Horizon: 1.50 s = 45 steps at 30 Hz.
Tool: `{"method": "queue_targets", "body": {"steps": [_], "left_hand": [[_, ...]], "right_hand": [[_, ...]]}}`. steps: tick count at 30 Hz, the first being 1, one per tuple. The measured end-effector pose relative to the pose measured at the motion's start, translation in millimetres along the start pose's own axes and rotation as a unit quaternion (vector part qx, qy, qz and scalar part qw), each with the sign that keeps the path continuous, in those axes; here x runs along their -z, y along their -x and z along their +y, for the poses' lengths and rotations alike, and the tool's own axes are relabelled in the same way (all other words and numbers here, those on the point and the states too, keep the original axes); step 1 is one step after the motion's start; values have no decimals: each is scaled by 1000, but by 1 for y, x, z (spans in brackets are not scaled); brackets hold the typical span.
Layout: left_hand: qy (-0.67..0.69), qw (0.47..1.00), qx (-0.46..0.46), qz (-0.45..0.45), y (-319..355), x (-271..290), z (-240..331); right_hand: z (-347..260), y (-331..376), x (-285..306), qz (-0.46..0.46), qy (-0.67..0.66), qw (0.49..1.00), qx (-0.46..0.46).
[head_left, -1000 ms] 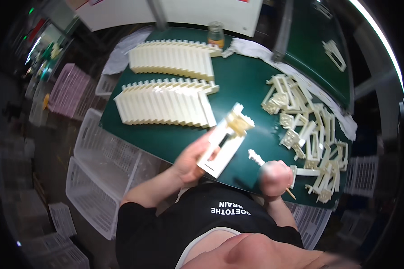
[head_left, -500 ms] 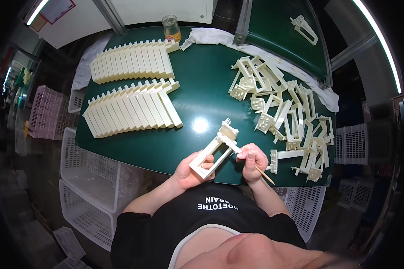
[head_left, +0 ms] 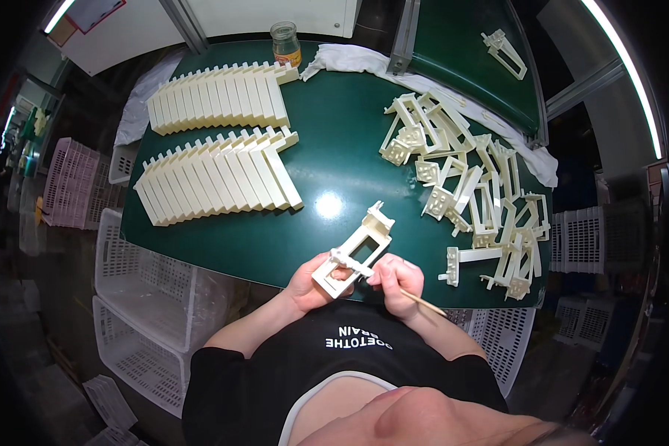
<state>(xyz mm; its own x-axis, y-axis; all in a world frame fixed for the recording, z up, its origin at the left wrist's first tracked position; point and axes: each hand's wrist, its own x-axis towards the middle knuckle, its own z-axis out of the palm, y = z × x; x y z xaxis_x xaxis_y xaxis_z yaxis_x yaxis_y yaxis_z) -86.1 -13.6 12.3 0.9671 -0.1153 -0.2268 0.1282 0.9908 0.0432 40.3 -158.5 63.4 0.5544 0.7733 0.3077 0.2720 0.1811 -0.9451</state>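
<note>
Over the table's near edge, my left hand is closed around the lower left side of a cream plastic frame. The frame is long and rectangular with an open middle and prongs at its far end. A small knobbly cream crosspiece lies across its lower half. My right hand is closed on a thin wooden stick, which sticks out toward the lower right. Its fingertips are at the crosspiece's right end; whether they grip it, I cannot tell.
Two rows of cream frames stand lined up on the green table at left. Loose frames are heaped at right. A glass jar and white cloth lie along the back. White crates stand below left.
The crosspiece has shifted from the frame's far end to its lower half. My right hand has moved left and toward me, with the stick still in it.
</note>
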Motion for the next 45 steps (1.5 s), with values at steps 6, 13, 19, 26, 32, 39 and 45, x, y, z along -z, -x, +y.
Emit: {"method": "queue_targets", "body": {"steps": [6, 13, 19, 26, 32, 39, 45], "left_hand": [[69, 997, 9, 19, 1, -7, -2], [-44, 994, -60, 75, 1, -11, -5], [27, 998, -31, 43, 3, -13, 2], [-99, 989, -106, 43, 36, -55, 18], [-411, 517, -698, 276, 153, -67, 164], [-435, 414, -615, 511, 244, 67, 251], [-477, 481, -523, 517, 240, 52, 245]], "right_hand": [[7, 3, 6, 61, 27, 998, -6], [-5, 4, 2, 43, 12, 991, 123], [13, -27, 27, -13, 290, 915, 278], [-16, -40, 62, 232, 308, 869, 308], [-19, -25, 37, 54, 261, 929, 258], [31, -43, -24, -3, -11, 1000, -17], [66, -88, -74, -48, 65, 995, -58]]}}
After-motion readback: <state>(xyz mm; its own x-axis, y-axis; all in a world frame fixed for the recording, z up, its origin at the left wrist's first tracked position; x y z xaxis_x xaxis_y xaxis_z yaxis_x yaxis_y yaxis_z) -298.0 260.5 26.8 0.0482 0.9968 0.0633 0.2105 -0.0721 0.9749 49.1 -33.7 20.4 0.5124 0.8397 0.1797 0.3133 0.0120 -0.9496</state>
